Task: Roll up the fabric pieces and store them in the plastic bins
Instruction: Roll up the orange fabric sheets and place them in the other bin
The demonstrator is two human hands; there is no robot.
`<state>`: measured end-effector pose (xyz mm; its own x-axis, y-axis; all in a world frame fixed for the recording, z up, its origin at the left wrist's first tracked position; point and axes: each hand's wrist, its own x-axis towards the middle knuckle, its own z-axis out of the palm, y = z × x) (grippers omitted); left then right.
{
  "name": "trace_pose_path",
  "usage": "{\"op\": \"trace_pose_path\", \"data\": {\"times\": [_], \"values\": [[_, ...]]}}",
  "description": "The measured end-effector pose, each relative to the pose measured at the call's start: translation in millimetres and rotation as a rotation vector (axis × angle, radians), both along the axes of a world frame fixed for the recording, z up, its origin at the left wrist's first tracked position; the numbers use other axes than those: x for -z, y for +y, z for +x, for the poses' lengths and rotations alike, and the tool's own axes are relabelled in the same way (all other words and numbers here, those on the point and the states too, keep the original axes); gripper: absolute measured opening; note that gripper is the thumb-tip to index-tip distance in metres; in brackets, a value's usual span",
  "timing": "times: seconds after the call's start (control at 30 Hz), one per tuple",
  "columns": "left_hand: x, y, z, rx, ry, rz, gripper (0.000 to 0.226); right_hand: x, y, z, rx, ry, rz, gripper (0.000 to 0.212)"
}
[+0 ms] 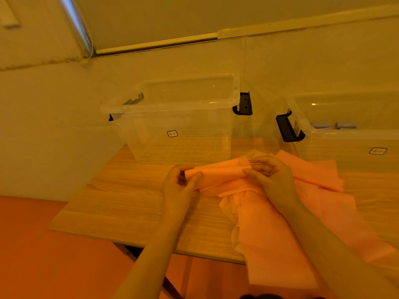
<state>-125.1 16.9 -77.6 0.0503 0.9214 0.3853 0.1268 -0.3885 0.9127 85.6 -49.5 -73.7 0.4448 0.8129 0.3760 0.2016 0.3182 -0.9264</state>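
A pink fabric piece [220,174] is partly rolled into a short tube just in front of the left clear plastic bin [172,108]. My left hand [179,184] pinches the tube's left end and my right hand [269,175] grips its right end. More pink and pale fabric [276,234] lies spread under my right forearm and hangs over the table's near edge. A second clear bin [349,134] at the right holds rolled bluish pieces [334,125].
The wooden table [121,203] stands against a light wall. Both bins have black latch handles [244,104] on their sides. The floor to the left and below is orange.
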Motion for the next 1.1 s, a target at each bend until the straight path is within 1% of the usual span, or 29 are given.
{"op": "trace_pose_path", "data": {"times": [0.2, 0.33, 0.47, 0.6, 0.67, 0.8, 0.93, 1.03, 1.1], "values": [[2.8, 1.1, -0.5, 0.007, -0.012, -0.035, 0.021, 4.3, -0.7, 1.5, -0.020, 0.010, -0.036, 0.030], [3.3, 1.6, -1.1, 0.045, -0.024, -0.032, 0.029, 2.5, -0.8, 1.0, 0.017, 0.002, -0.043, 0.022], [4.1, 2.0, -2.0, 0.051, -0.003, -0.042, 0.035, 1.9, -0.5, 1.2, 0.027, -0.051, 0.009, 0.031], [1.3, -0.6, -0.7, 0.056, -0.007, -0.036, 0.034, -0.2, -2.4, 0.4, 0.033, -0.152, 0.008, 0.021], [2.0, 0.5, -0.8, 0.039, 0.003, -0.024, 0.034, -1.3, -3.3, -0.4, 0.006, -0.143, 0.013, 0.017], [2.8, 1.5, -0.1, 0.025, 0.005, -0.024, 0.031, 2.2, -0.8, 1.4, -0.001, -0.136, 0.008, 0.029], [1.8, 0.7, -0.1, 0.010, -0.004, -0.030, 0.029, 5.8, 2.5, 2.8, -0.002, -0.117, 0.077, 0.028], [-0.1, -1.3, 1.5, 0.027, -0.048, -0.069, 0.025, 6.4, 2.4, 3.9, -0.031, -0.098, 0.106, 0.025], [0.9, -0.8, 1.5, 0.029, -0.046, -0.082, 0.024, 6.8, 2.4, 3.6, -0.035, -0.070, 0.089, 0.030]]}}
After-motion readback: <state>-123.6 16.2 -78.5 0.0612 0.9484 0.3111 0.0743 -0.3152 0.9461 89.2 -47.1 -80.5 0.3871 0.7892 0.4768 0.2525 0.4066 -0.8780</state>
